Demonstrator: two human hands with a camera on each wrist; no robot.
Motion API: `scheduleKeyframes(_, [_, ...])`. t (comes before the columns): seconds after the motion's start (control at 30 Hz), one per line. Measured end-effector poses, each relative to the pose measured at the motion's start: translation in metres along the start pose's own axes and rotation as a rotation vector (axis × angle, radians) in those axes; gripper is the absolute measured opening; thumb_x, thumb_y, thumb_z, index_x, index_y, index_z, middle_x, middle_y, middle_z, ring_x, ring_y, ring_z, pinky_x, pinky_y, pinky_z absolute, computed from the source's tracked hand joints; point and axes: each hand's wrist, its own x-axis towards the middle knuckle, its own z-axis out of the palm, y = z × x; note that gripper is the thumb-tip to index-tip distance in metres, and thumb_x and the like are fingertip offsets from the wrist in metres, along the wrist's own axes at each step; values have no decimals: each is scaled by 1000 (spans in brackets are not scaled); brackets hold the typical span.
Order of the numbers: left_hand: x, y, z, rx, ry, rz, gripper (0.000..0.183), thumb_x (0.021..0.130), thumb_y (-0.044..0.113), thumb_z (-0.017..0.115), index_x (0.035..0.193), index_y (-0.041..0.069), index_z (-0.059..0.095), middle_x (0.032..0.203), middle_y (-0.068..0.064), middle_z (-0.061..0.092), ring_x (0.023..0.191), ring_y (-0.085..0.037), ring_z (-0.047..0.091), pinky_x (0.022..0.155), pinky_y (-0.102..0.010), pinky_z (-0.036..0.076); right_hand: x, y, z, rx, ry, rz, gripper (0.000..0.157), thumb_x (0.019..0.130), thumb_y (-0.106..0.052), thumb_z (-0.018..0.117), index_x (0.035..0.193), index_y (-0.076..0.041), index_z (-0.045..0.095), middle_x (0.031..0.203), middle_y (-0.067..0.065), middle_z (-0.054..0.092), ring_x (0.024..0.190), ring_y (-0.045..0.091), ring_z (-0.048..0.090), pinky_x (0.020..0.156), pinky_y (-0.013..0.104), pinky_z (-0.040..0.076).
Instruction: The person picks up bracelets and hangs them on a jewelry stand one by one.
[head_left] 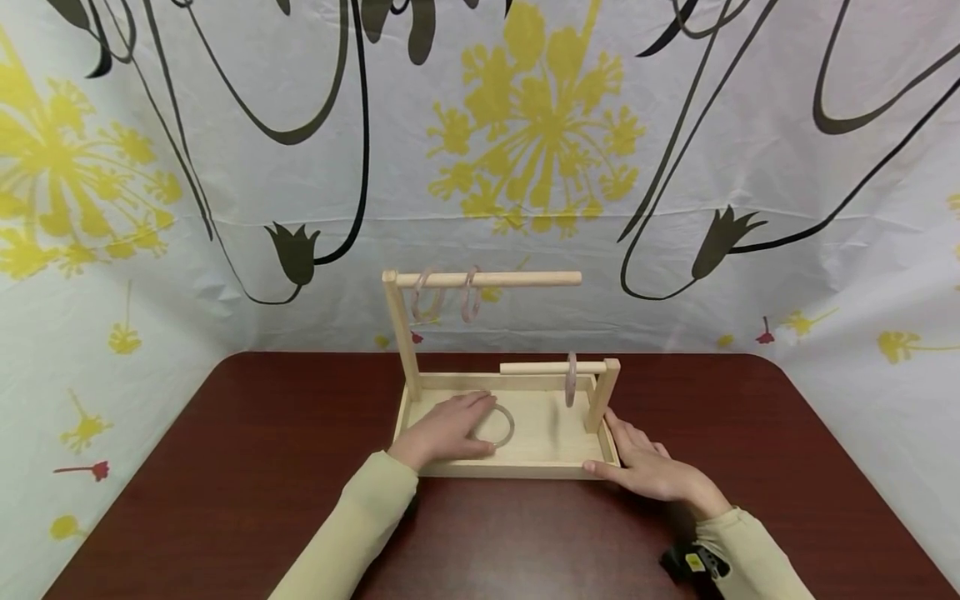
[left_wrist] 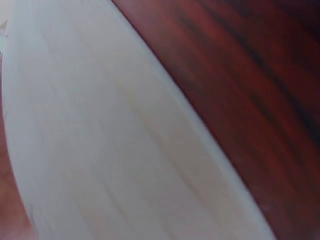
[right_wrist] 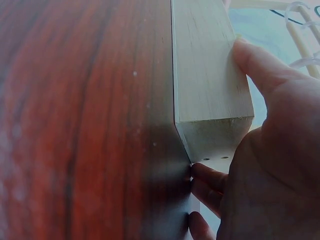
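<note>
A shallow wooden tray (head_left: 525,472) stands on the table with a post at each end. On its floor lies a pale ring (head_left: 512,427). My left hand (head_left: 448,425) is over the ring's left side, thumb and fingers spread along it. At the front right corner, my right hand (head_left: 648,467) holds the tray, its thumb on the front wall and its fingers against the end wall (right_wrist: 215,140). Two translucent rings, a left ring (head_left: 415,302) and a right ring (head_left: 467,302), hang on the upper dowel (head_left: 525,279). Another ring (head_left: 572,392) hangs on the lower dowel (head_left: 532,368).
The tall left post (head_left: 403,342) carries the upper dowel, and the short right post (head_left: 602,396) the lower one; their inner ends are free. Around the tray is the dark red tabletop (head_left: 262,467). A patterned white cloth (head_left: 480,183) rises behind the table.
</note>
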Motion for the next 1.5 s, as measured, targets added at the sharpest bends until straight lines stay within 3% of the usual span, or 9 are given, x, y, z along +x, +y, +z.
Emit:
scheduleKeyframes(0.27, [3,9,2,147,-10,27,64,89,34,71,141,4,46,138,-11,49,127,-31,45,100,-48,39,2,4,2,-9,5,6,99,92,-60,52,154,-1,2,152,31,18,138,49,16,98,73,13])
scheduleKeyframes(0.47, [4,8,2,160,2,-1,69,87,36,72,141,3,45,135,-12,50,122,-31,48,96,-47,42,2,6,4,-3,15,-11,99,92,-60,52,154,0,2,150,34,19,136,52,16,96,75,12])
scheduleKeyframes(0.83, [3,7,2,91,28,-14,64,82,30,76,136,3,53,113,-14,50,102,-27,49,79,-40,47,4,9,6,-6,18,-11,99,92,-62,50,154,-3,1,151,32,19,137,51,17,96,74,13])
scheduleKeyframes(1.17, [-2,6,-2,6,79,-5,65,81,28,75,137,4,52,113,-13,46,99,-24,45,75,-33,46,5,12,8,-7,38,-10,100,91,-62,51,154,-2,3,151,30,21,137,49,18,97,73,14])
scheduleKeyframes(1.5, [-5,9,-6,-139,114,-23,69,85,32,73,142,5,47,122,-11,43,105,-24,46,82,-38,47,5,13,8,3,20,-2,100,91,-63,51,155,-5,0,152,30,19,138,49,16,97,73,13])
